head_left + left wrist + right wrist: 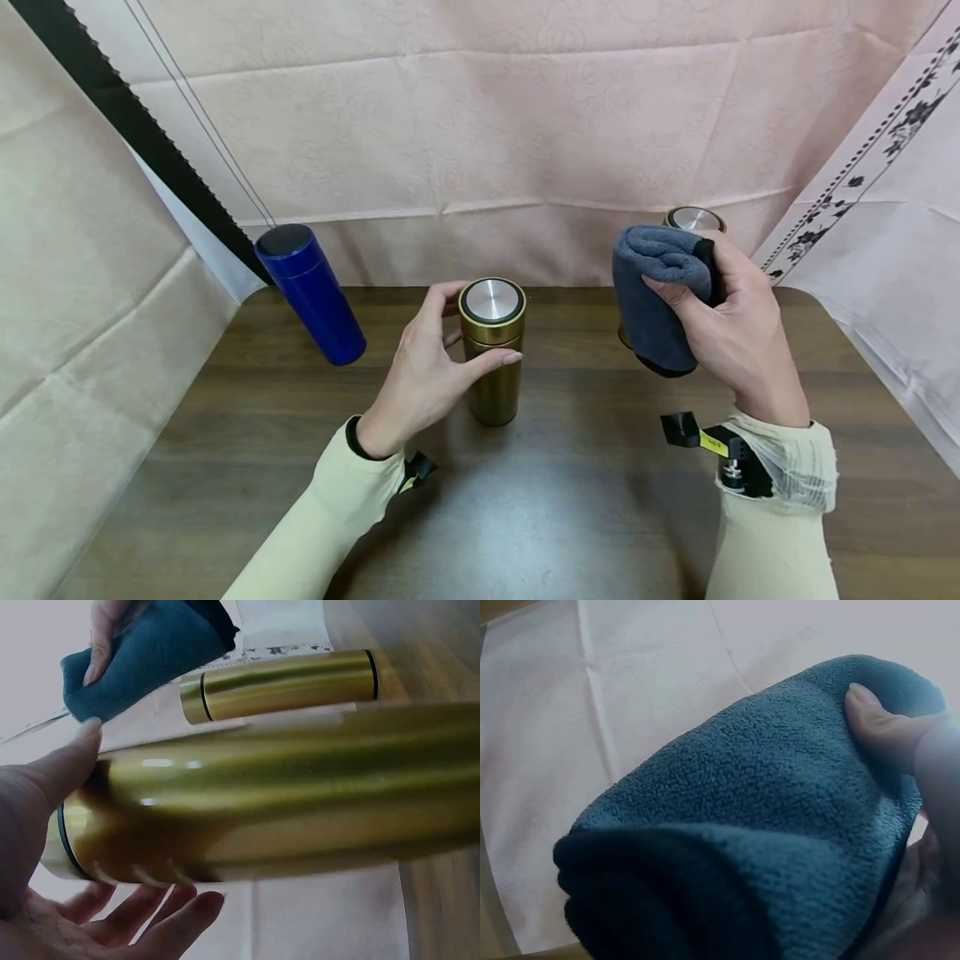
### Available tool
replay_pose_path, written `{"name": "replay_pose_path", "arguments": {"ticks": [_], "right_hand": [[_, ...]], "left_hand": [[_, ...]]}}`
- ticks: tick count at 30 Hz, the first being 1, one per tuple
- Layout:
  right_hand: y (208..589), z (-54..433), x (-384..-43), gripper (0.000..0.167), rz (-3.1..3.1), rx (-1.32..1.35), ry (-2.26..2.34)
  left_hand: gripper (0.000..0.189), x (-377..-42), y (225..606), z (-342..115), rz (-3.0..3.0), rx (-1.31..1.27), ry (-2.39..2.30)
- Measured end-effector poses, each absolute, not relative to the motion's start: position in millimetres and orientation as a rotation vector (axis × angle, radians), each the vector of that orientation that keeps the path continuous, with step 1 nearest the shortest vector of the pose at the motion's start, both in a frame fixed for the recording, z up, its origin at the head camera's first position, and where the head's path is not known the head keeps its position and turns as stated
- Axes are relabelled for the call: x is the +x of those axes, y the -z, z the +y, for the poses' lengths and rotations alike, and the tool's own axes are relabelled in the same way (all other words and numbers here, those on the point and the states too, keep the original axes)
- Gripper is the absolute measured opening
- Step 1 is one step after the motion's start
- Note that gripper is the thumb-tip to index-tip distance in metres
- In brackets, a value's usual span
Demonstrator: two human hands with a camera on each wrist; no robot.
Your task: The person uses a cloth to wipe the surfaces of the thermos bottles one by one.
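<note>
A gold thermos flask point(495, 383) with a brushed-metal lid stands upright near the middle of the table. My left hand point(423, 367) is around its upper part, thumb across the front and fingers curved behind; in the left wrist view the fingers point(169, 919) look loosely spread along the flask's side. My right hand point(738, 325) grips a folded blue-grey towel point(652, 308), thumb on the near face. Part of a second gold flask point(696, 218) shows behind the towel, most of it hidden; the left wrist view shows this flask point(292, 684) more fully.
A blue flask point(311, 296) with a dark lid stands at the table's back left. Light cloth point(480, 150) hangs behind the brown wooden table point(540, 508) and along both sides. Small cameras are strapped to both wrists.
</note>
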State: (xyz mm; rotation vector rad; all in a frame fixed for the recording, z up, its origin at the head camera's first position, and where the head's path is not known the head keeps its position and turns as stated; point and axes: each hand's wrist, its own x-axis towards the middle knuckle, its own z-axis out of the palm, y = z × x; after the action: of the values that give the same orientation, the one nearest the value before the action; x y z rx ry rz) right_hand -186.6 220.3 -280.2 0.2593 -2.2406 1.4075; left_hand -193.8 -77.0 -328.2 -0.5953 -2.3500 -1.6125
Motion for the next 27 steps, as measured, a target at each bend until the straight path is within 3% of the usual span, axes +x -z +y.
{"name": "replay_pose_path", "arguments": {"ticks": [10,17,27], "right_hand": [[277.7,226.3,-176.9,0.037,-2.289,0.205,-1.239],[275.7,215.6,-174.4,0.039,-2.254,0.377,-1.248],[282.4,187.1,-185.7,0.039,-2.361,0.27,-1.247]], "left_hand": [[0.076,-188.0,341.8,-84.1,-2.293,-0.598,1.555],[0.07,-186.5,352.5,-86.3,-2.286,-0.573,1.515],[0.066,-189.2,328.4,-86.0,-2.188,-0.625,1.441]]}}
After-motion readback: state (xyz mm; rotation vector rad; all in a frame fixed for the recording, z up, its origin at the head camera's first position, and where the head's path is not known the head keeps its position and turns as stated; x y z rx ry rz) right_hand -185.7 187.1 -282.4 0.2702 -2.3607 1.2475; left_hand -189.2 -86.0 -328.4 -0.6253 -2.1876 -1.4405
